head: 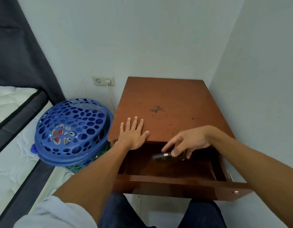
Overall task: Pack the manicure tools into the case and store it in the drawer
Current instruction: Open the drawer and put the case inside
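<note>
Knees in dark trousers [159, 214] sit closest to the lens, with a pale sleeve [52, 213] at lower left; both forearms reach out from there toward a brown wooden nightstand [167, 102] in the room corner.

Left hand [132, 134] lies flat, palm down, on the front left edge of the nightstand top, fingers spread and holding nothing, apparently steadying the unit. Right hand [186, 142] hangs over the open drawer [183, 181], thumb and fingers pinched around a dark case [168, 156] with a small bright metal fitting on it; index finger sticks out loosely. Case is motion-blurred, so whether it is zipped or snapped closed cannot be told. It is inside the drawer opening, above the drawer floor; contact with the floor cannot be told.

Progress, judged from layout: no loose manicure tools visible on the nightstand top or in the drawer, only dark scuff marks on the wood, so packing looks finished. Drawer is pulled well out. Storing step is in hand: case is at the drawer but not yet let go. Left to do: set case down, release, withdraw the hand, push drawer shut. Roughly three quarters done.

Off-task clutter: blue perforated basket [73, 129] tipped just beside the nightstand's left side, mattress [10, 129] at far left, wall socket [103, 81] with a cord plugged in behind.
</note>
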